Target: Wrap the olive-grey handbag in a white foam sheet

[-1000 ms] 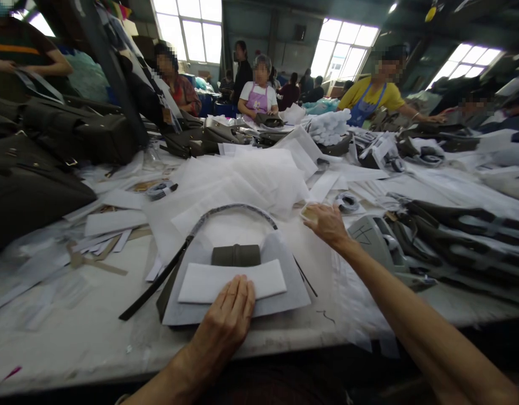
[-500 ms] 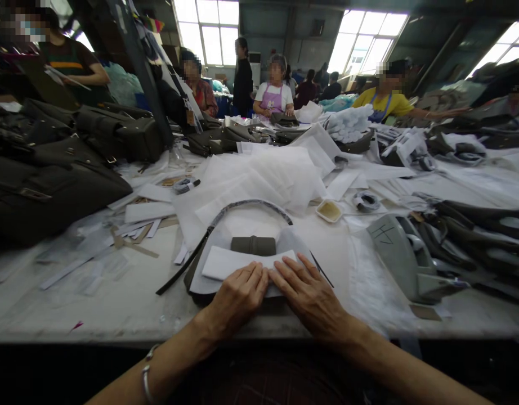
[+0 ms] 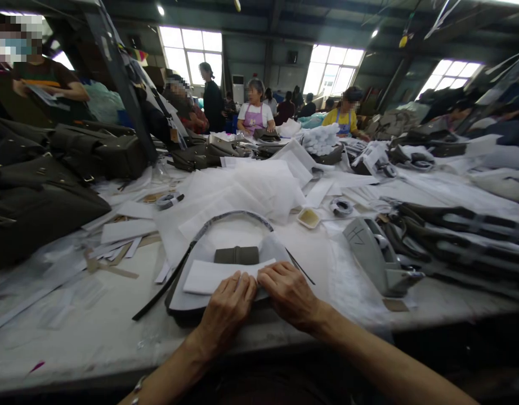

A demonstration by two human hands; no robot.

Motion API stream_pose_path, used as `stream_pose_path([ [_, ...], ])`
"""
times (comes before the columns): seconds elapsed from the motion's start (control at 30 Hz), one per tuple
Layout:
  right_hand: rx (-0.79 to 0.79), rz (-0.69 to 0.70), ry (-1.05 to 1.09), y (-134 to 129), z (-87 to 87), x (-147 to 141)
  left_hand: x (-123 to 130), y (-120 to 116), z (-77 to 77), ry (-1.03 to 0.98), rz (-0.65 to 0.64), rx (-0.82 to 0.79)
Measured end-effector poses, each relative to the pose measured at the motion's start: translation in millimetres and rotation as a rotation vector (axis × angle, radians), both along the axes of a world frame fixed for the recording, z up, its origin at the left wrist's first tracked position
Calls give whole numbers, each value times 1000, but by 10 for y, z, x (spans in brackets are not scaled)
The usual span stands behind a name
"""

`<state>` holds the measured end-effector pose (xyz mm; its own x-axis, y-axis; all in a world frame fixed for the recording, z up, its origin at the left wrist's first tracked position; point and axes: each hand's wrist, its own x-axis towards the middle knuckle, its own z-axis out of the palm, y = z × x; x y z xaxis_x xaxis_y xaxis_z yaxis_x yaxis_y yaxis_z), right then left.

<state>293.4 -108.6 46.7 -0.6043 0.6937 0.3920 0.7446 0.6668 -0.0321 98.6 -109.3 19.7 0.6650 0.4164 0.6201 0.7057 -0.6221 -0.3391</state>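
A dark olive handbag [image 3: 175,308] lies on the table in front of me, covered by thin white sheeting. Its wrapped handle [image 3: 219,217] arches away from me, and an olive tab [image 3: 236,255] shows in the middle. Across the near part runs a folded white padding strip [image 3: 213,275]. My left hand [image 3: 231,301] presses its bunched fingers on the strip's near edge. Beside it, my right hand [image 3: 289,289] has its fingers curled over the strip's right end. Both sets of fingertips are partly hidden against the strip.
Dark bags [image 3: 40,197] are heaped at left, near paper scraps [image 3: 128,230]. White sheets [image 3: 246,188] spread beyond the handle. A small dish [image 3: 309,218], a wrapped coil [image 3: 341,207], a grey tape dispenser [image 3: 367,253] and stacked dark pieces [image 3: 453,230] stand right. Several people work across the table.
The view has tilted up and turned right. My right hand's fingers, flat and spread before, are now curled over the strip's end. My left hand stays on the strip.
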Motion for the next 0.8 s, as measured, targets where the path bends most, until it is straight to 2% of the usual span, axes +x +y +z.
stream_pose_path([
  [0.17,-175,9,130,-136,29,76,-51,-39,-52,52,2,-20],
  [0.23,-211,13,255,-231,79,229,-85,-58,-65,53,1,-41],
  [0.3,-168,-69,436,-352,115,504,-120,-56,-65,54,-22,-58],
  [0.37,-71,-283,636,-517,107,905,-147,-37,-56,61,-49,-69],
  [0.43,22,-640,786,-755,42,1391,-163,-15,-49,75,-64,-80],
  [0.5,69,-1045,837,-1082,-74,1884,-172,-2,-49,71,-72,-82],
  [0.53,98,-1172,828,-1275,-144,2106,-175,-1,-52,68,-82,-82],
  [0.6,122,-1358,779,-1694,-289,2462,-181,-2,-59,63,-103,-91],
  [0.67,102,-1480,721,-2104,-423,2669,-184,1,-63,52,-115,-107],
  [0.73,43,-1547,683,-2426,-530,2717,-181,13,-61,48,-122,-121],
  [0.8,1,-1553,669,-2581,-602,2628,-173,24,-52,45,-122,-119],
])
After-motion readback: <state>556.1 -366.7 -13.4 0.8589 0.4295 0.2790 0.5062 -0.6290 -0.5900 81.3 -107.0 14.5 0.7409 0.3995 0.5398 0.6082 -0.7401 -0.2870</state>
